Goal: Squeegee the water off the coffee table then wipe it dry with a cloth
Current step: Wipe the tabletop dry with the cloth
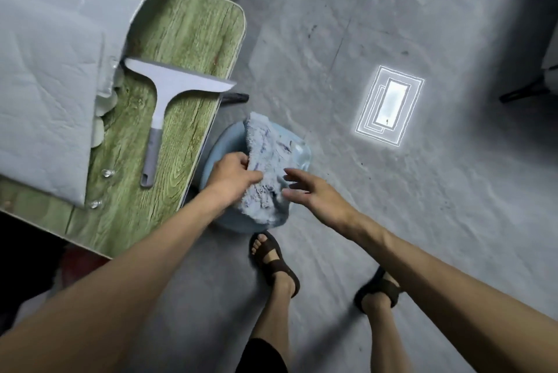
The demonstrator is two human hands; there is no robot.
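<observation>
Fingers [243, 161] of the left hand [232, 175] grip the cloth [268, 155] over the basin [216, 146]; right hand [314, 191] spread just beside it. Table [187, 28] lies leftward, nearer the left hand.

A squeegee [164, 95] and grey sheet [45, 70] lie on the coffee table [187, 28]

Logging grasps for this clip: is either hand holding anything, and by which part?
The left hand grips the blue cloth by the edge nearest the table; the right hand is open, holding nothing.
</observation>
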